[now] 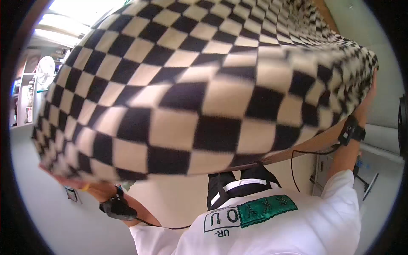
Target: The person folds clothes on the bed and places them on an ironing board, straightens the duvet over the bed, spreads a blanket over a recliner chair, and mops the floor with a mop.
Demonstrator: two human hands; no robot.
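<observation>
- One black-and-cream checkered cloth (pixel 217 131) spans the space between the left hand (pixel 66 181) and the right hand (pixel 373 85), its edge nearest the wearer hanging between them.
- Left hand: it appears closed on the cloth's near-left edge; blur and fabric hide most fingers.
- Right hand: it seems to pinch the opposite end, raised further forward; the exact finger placement cannot be told.
- Such a wide hold probably keeps the fabric spread and the near edge fairly taut, while the middle bulges upward in a rounded swell.
- Ahead of the right hand, the squares crimp into narrow folds, suggesting soft, pliable textile; nearer the left hand they lie broader and smoother.
- Just behind each hand sits a black wrist device, left (pixel 117 206) and right (pixel 352 129), each trailing a thin cable.
- Beyond the left hand, well apart, stands a round white fan (pixel 45 70) beside shelves (pixel 28 91).
</observation>
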